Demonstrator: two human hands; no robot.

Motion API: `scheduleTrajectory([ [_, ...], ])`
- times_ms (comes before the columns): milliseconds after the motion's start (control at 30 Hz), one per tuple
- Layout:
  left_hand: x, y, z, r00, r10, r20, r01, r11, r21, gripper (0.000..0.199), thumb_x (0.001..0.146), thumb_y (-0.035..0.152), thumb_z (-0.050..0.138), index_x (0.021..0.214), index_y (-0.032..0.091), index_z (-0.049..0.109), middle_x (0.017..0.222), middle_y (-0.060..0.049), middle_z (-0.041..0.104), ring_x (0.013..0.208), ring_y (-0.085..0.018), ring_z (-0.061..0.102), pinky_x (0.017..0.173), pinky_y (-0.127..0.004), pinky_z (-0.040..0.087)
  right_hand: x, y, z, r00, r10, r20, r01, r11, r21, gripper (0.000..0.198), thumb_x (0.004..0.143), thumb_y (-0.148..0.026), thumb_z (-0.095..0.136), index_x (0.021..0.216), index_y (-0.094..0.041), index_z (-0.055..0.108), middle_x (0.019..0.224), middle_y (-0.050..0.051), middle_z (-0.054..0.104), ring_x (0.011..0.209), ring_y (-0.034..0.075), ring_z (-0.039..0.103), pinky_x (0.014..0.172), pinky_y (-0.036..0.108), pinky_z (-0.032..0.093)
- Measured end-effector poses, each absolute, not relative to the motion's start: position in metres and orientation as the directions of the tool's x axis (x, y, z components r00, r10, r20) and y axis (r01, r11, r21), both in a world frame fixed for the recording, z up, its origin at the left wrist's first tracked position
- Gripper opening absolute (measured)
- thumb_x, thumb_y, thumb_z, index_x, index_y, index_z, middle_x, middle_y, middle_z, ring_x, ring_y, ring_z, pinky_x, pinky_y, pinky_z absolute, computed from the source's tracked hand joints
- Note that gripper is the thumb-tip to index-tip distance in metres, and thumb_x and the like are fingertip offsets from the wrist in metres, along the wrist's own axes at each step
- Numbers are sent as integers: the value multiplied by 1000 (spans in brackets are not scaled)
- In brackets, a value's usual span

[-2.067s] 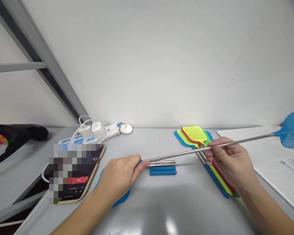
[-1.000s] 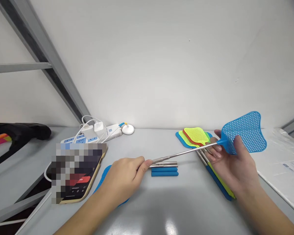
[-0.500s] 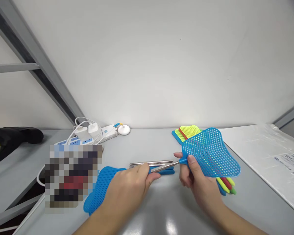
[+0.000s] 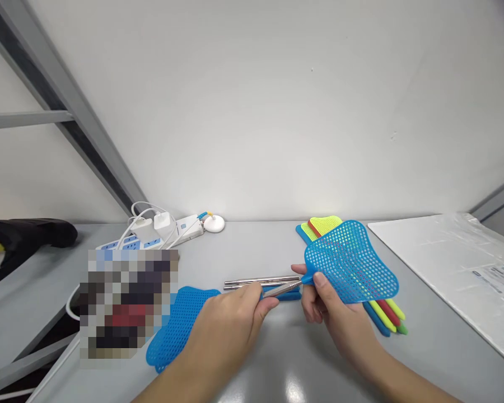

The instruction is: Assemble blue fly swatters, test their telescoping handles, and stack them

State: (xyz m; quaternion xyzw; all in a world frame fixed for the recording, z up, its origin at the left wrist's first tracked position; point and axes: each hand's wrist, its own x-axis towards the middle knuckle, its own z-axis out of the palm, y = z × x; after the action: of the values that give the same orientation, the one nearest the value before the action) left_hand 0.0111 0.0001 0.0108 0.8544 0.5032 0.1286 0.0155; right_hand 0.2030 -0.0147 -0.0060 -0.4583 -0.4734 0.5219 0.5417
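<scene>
A blue fly swatter (image 4: 353, 263) with a perforated head and a metal telescopic shaft is held between my hands, above the table. My right hand (image 4: 336, 313) is closed on the neck of the swatter, thumb on top. My left hand (image 4: 231, 319) is wrapped round its handle end, which is mostly hidden in the fist. Behind and below the left hand lie more blue swatter heads (image 4: 174, 324). Several metal rods (image 4: 260, 281) and blue handles (image 4: 292, 294) lie on the table just beyond the held shaft.
Yellow, red and blue swatters (image 4: 386, 313) lie stacked under the held head. At the back left are a white power strip (image 4: 189, 226) with plugs and cables, and a round white device (image 4: 214, 224). A wrapped white board (image 4: 445, 263) lies on the right. A blurred-out item (image 4: 126, 308) is at left.
My right hand and the swatter's head have moved left, toward my left hand. The visible length of metal shaft is shorter now.
</scene>
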Motion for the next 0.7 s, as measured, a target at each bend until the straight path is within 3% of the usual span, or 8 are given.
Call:
scheduleTrajectory([
  [100,16,-5,13,468,880,83,788,-458,411,27,101,32,32,89,23,54,76,-2,70,65,-21,67,53,-27,40,206,-14,-8,-92,995,30,-85,23,-996,39,92,-50,54,115,-19,64,61,-3,52,58,12,47,58,26,41],
  [200,22,-14,9,478,877,47,637,-383,669,24,101,33,32,112,27,52,95,-3,72,81,-20,69,65,-28,50,202,-17,-9,-205,978,41,-4,41,-999,28,90,-44,60,108,-22,64,84,2,61,75,14,55,65,27,44],
  [300,27,-21,1,519,849,96,488,-386,783,35,100,33,33,134,30,43,120,-7,67,105,-22,65,84,-33,53,200,-20,-5,-237,963,131,83,154,-985,20,95,-40,53,99,-23,62,90,2,59,81,15,55,72,28,45],
  [433,27,-21,0,596,779,195,423,-511,748,44,98,32,42,142,29,38,140,-9,54,124,-25,54,101,-41,47,213,-16,7,-178,949,259,244,298,-923,22,98,-38,44,92,-23,58,86,1,58,81,16,55,74,28,44],
  [533,22,-15,5,575,780,248,474,-564,676,38,98,31,45,136,29,46,138,-7,53,128,-25,49,106,-43,43,237,-8,19,-32,957,290,440,274,-855,28,98,-43,41,83,-24,55,75,0,58,68,16,54,63,27,41],
  [700,13,-3,8,539,781,317,544,-609,577,26,98,24,43,122,24,56,127,-9,57,121,-24,49,101,-43,45,282,8,32,74,960,270,869,72,-490,36,95,-52,42,83,-26,63,60,1,59,51,18,50,51,30,31],
])
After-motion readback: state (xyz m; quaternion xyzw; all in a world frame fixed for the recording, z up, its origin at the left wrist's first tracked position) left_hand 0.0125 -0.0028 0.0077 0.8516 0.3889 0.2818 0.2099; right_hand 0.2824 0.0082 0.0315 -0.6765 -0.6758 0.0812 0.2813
